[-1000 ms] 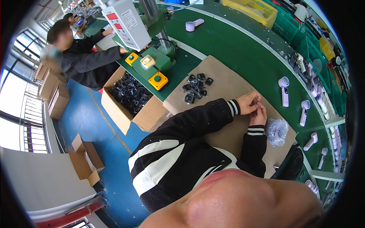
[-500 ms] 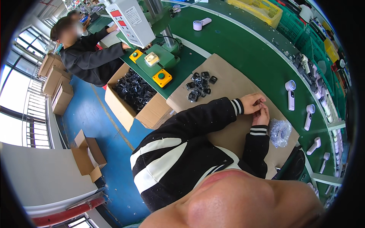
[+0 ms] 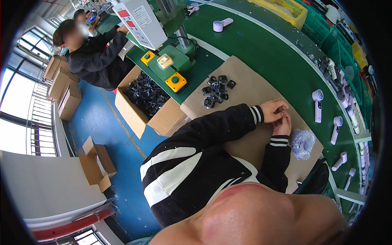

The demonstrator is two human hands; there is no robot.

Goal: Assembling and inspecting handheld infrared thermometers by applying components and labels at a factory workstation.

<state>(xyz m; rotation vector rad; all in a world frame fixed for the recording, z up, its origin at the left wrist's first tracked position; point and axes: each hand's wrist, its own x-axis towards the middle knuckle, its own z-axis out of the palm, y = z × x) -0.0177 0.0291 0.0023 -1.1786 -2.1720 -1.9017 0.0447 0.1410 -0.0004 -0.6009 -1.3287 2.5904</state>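
My left hand (image 3: 272,111) and my right hand (image 3: 282,123) meet above the brown paper sheet (image 3: 241,72). Both have curled fingers, with the fingertips touching each other. Whether anything small sits between them is hidden. Just right of my right hand lies a clear plastic bag of bluish-white pieces (image 3: 302,144). Several small black square parts in clear wrapping (image 3: 217,90) are heaped on the paper, left of and beyond my left hand.
A green press (image 3: 173,61) with yellow button boxes (image 3: 176,82) stands at far left, above a carton (image 3: 165,120) of black parts. Pale purple handheld fans (image 3: 318,107) lie along the green bench (image 3: 269,53). A co-worker in black (image 3: 96,61) sits beyond the press.
My hands stay together in nearly the same pose. The co-worker's near arm has drawn back from beside the press and bent upward. The surroundings have shifted slightly rightward in the picture.
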